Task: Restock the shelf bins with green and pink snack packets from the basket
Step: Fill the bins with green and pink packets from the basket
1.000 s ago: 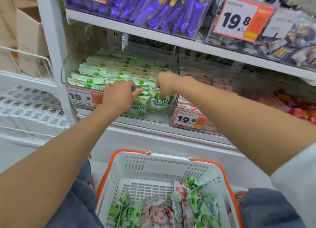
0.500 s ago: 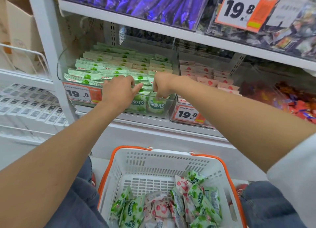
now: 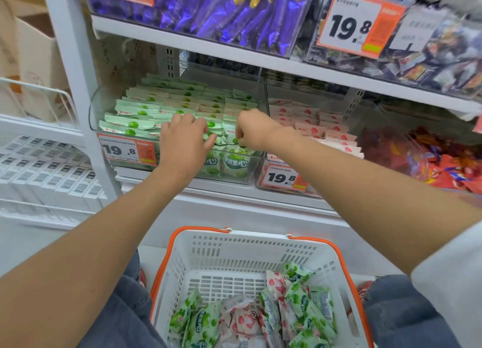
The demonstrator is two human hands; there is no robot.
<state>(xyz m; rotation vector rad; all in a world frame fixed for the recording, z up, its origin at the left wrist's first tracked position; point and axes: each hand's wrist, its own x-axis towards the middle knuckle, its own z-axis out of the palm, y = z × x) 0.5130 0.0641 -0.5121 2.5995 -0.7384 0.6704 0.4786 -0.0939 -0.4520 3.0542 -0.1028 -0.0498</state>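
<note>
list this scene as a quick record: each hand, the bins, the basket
left hand: on green packets at bin front; grip hidden
right hand: curled, pinches green packets
green bin: nearly full
pink bin: right of it, holds pink packets
basket: below the bins, holds green and pink packets
price tags: 19.8 on both bins

Change over one second: I see the left hand [image 3: 182, 144] shifted slightly deeper into the clear bin [image 3: 94, 107], its knuckles now lying further back over the tops of the green packets [image 3: 135, 124]. Its thumb has drawn a little nearer the right hand [image 3: 254, 131], narrowing the gap between the two. Both shifts are slight.
</note>
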